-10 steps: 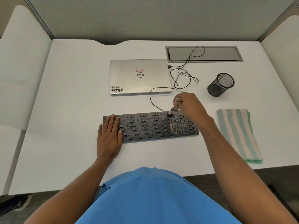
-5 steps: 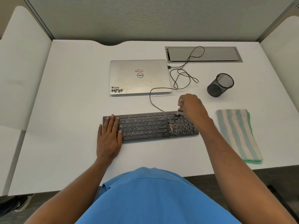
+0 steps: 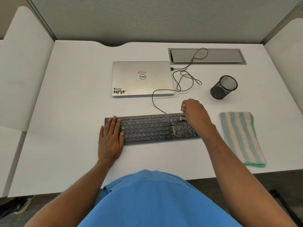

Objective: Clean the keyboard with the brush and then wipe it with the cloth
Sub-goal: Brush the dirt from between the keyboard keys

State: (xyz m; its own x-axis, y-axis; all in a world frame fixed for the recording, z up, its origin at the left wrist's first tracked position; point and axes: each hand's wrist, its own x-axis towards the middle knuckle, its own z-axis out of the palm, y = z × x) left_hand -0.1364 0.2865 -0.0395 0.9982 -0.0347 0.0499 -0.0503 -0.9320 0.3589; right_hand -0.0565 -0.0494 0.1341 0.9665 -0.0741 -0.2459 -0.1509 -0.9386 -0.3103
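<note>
In the head view, a black keyboard [image 3: 147, 128] is seen lying flat on a white desk [image 3: 65, 112], near the front edge and square to the person. The left hand [image 3: 111, 136] is laid flat on the left end of the keyboard, its fingers straight and close together over the keys and the heel of the palm on the desk just in front. The right hand [image 3: 195, 112] is held over the far right corner of the keyboard, with its fingers curled round a small brush [image 3: 182, 116]. Only the pale tip of the handle and the bristle end are shown past the fingers, and the bristles are set down on the top rows of keys. Just in front of the brush, a patch of light crumbs [image 3: 177, 131] is spread over the keys beside the number pad.

A folded cloth [image 3: 241, 136] with green and cream stripes is laid on the desk to the right of the keyboard, apart from it and not touched by either hand.

Behind the keyboard, a closed silver laptop [image 3: 142, 78] with stickers is placed flat. A thin black cable [image 3: 153, 102] is run from the keyboard's back edge in loops past the laptop toward a grey cable hatch [image 3: 213, 56] set in the desk. A black mesh pen cup [image 3: 223, 86] is stood to the right of the laptop, behind the cloth. A blue shirt [image 3: 155, 202] is seen at the bottom.
</note>
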